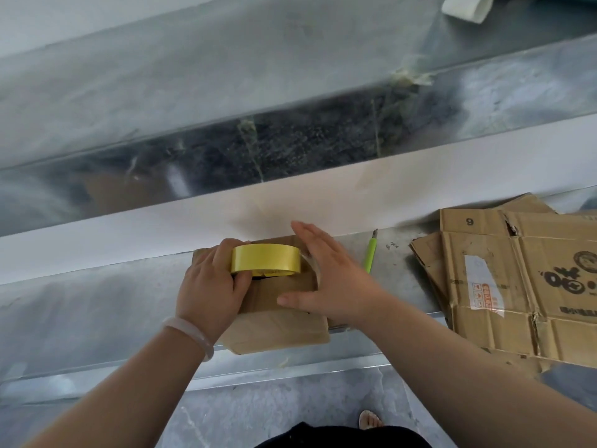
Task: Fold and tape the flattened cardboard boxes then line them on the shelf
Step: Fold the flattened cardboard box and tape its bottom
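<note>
A green knife [369, 253] and flattened cartons [533, 286] lie right of the brown box [277, 328]. On it, the left hand [210, 286] grips the yellow tape roll [265, 258]; the right hand [336, 279] presses flat, fingers straight.

Left grip [210, 286] curled round tape roll [265, 258]; right grip [332, 279] flat, fingers straight.

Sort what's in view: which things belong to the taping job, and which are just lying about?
Job: small cardboard box; yellow tape roll in the left hand; right hand flat on the box; flattened cardboard boxes at right; green utility knife, likely for tape.
Lying about: pale folded scrap at top right; tape remnants stuck higher up.
</note>
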The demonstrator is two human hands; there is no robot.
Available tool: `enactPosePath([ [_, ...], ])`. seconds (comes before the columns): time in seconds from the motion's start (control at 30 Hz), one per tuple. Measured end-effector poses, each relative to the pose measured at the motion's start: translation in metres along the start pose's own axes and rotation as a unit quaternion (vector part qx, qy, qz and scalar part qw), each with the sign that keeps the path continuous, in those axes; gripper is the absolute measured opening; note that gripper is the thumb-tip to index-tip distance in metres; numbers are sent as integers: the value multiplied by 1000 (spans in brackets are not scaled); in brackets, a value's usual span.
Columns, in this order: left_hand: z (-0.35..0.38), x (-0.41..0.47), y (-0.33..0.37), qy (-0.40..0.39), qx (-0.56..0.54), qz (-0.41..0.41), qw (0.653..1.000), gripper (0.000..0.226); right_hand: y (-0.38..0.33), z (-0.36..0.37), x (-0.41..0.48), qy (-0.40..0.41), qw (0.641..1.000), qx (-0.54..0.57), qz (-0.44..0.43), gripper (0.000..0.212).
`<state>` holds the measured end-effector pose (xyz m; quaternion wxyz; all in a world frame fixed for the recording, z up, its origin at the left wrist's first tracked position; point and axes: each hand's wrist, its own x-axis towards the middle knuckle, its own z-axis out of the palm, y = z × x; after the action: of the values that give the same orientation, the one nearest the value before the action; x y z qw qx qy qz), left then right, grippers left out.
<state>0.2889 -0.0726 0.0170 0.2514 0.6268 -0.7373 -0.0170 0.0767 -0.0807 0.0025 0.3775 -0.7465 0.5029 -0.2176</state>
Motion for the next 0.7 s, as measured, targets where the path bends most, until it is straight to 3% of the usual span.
enactPosePath([
  [0.07,-1,1,0,-6,2,-4,1000,41,-1,2,4,-33,999,25,12,112],
  [0.23,-9,5,-3,-47,6,21,999,39,11,7,9,-13,1000,6,-7,112],
  [0.43,-27,21,-15,-123,-170,-50,977,17,13,13,9,24,999,27,-20,99],
  [0.53,-39,31,-21,-165,-201,-68,963,30,13,13,10,22,999,25,-20,98],
  [0.7,-50,34,-16,-206,-239,-71,946,33,13,14,11,32,999,21,-28,94],
])
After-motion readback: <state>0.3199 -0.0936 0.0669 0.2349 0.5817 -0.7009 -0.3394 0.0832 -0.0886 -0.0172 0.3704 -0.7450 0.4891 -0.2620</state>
